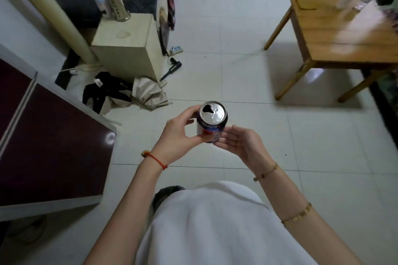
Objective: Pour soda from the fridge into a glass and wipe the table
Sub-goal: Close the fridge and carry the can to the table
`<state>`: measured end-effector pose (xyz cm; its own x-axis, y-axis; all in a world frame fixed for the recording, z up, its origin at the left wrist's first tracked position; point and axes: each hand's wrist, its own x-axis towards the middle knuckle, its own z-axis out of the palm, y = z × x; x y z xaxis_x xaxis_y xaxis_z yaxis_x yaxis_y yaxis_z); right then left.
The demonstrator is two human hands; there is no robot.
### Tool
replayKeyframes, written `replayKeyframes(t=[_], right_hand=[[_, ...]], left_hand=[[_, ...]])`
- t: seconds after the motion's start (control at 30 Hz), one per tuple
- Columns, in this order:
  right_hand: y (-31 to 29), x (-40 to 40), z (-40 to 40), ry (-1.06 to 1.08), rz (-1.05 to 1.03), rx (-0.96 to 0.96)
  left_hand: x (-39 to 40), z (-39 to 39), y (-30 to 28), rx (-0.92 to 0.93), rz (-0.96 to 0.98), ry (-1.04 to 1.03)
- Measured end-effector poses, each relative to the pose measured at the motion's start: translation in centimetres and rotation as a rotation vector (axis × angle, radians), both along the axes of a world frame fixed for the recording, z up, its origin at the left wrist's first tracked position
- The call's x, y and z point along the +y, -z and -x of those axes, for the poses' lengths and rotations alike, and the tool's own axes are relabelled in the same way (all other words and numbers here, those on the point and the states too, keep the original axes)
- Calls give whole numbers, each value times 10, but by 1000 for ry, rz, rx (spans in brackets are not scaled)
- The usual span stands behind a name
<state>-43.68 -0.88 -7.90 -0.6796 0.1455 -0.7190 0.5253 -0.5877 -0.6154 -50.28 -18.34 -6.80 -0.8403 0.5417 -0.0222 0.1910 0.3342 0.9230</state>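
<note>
Far left: dark red fridge point(49, 148) with a pale frame, door face toward camera, shut as far as I can see. Behind it, far left, a beige cabinet point(127, 49) with a metal utensil holder point(117, 9) on top near its far edge. Black cloth point(103, 92) and a folded beige umbrella point(148, 94) lie on the floor point(237, 49) at the cabinet's near corner.

Centre, near: soda can point(212, 122) held upright over the tiles, in front of the person's white shirt point(215, 228). Top is open, dark teardrop mouth on the far-left side of the lid, droplets on the lid.

Left hand point(178, 135) grasps the can from the left, fingers wrapped round the side, thumb low on the near side. Red string bracelet point(156, 160) on that wrist.

Right hand point(239, 143) is at the can's lower right, palm up, fingers loosely curled and touching the base; supporting, not clamped. Thin gold bracelet point(266, 173) on that wrist.

Far right: wooden table point(336, 36), well apart from the can. Something pale stands on its far edge, too blurred to identify.
</note>
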Motion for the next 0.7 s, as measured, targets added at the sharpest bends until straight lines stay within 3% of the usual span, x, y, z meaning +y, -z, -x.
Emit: replayKeyframes(t=[0.3, 0.7], right_hand=[[5, 125, -62, 228, 10, 5], [26, 246, -87, 567, 52, 1]], left_hand=[[144, -21, 4, 40, 21, 262], [303, -9, 17, 13, 15, 546]])
